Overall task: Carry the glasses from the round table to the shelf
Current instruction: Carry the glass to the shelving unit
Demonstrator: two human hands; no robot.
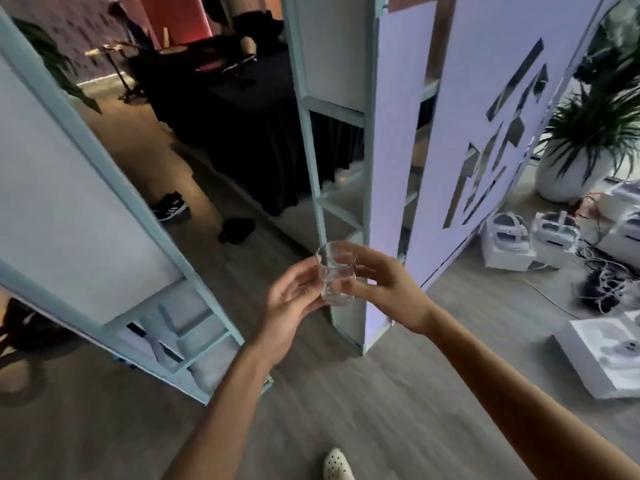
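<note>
A clear glass (336,275) sits upright between both hands, out in the air. The right hand (384,289) wraps its fingers round one side, and the left hand (294,296) curls against the other side. It is best to keep the glass straight up, hold it snug but not hard, and walk slowly. Mind the black shoe (237,230) on the floor beyond the hands.
</note>
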